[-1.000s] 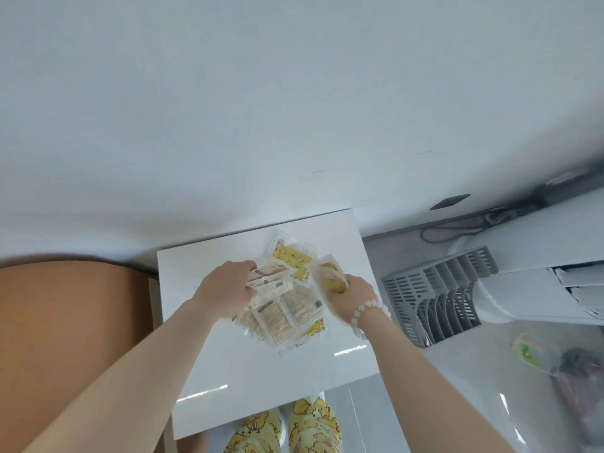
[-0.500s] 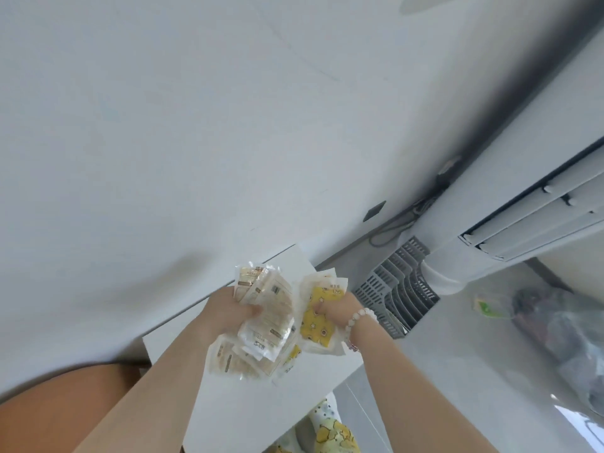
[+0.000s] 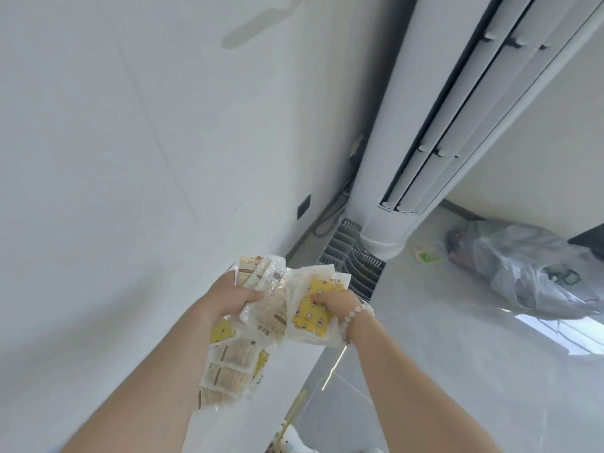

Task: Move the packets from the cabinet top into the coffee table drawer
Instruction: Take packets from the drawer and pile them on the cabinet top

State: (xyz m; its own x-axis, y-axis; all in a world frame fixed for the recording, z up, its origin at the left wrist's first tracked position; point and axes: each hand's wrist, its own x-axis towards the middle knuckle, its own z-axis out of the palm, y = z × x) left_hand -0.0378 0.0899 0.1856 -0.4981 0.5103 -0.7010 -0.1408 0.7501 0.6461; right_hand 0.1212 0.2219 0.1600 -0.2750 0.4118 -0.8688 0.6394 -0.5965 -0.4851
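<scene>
— What does the head view give you of the room?

— I see a plain white wall (image 3: 137,132) filling the left, a glossy pale grey tiled floor (image 3: 441,354) on the right, and a tall white standing air conditioner (image 3: 434,103) in the corner, with a grey slatted grille (image 3: 351,256) at its foot. A crumpled clear plastic bag (image 3: 529,266) lies on the floor near it, and a dark socket plate (image 3: 304,206) sits low on the wall. A slice of the white cabinet top (image 3: 294,364) shows under the arms.

— And the packets?

— Clear plastic packets (image 3: 261,308), some beige with brown print, some bright yellow with small cartoon figures. They are up in the air above the cabinet top, bunched between both hands. They overlap too much for an exact count; I make out at least six.

— Hands?

— Two. My left hand (image 3: 233,297) is clamped round the beige bundle, more packets dangling below it. My right hand (image 3: 333,302), with one white bead bracelet (image 3: 354,313) at the wrist, grips a yellow packet (image 3: 315,305).
</scene>
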